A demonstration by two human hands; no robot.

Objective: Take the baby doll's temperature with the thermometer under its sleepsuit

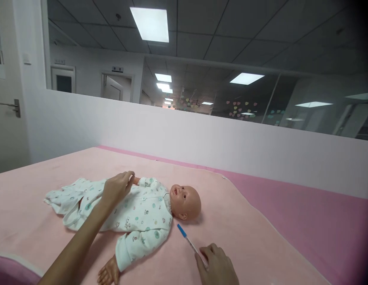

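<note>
A baby doll (142,208) in a white printed sleepsuit lies on its back, its bald head (186,202) to the right. My left hand (120,187) reaches over the doll's body, its bent fingers closed around the doll's far hand (136,181), which is mostly hidden. The doll's near arm stretches toward me, its bare hand (109,272) resting on the cover. Low on the right, my right hand (218,264) grips a slim, pale stick with a blue cap (182,230). The capped end points up and left, just short of the doll's head and shoulder, not touching them.
A light pink cover (240,233) lies under the doll, over a darker pink surface (317,215). Behind it runs a low white wall (186,134) with glass above. A door with a lever handle (16,107) is at the far left.
</note>
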